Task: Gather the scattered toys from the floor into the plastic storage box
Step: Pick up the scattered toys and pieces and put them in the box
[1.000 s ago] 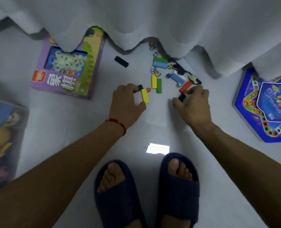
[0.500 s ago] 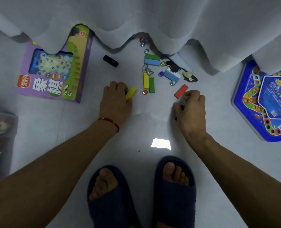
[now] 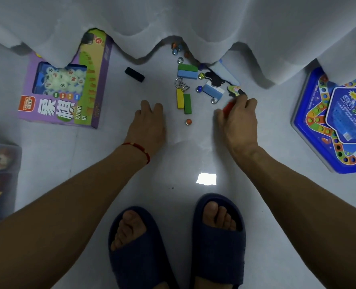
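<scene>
Gripping a red block in the right hand, fingers curling round it at centre right, right beside a cartoon cut-out. Resting low on the floor at centre, the left hand, fingers curled under (grasping anything or not, impossible to tell). Lying between the two hands, touching side by side: a yellow block and a green block, an orange marble just below them. Sitting apart toward upper centre, a black block. Peeking in at the left edge, the plastic storage box, well apart from the scattered toys. Leaning under the curtain at upper left, a purple game box; showing at the right edge, a blue game board.
</scene>
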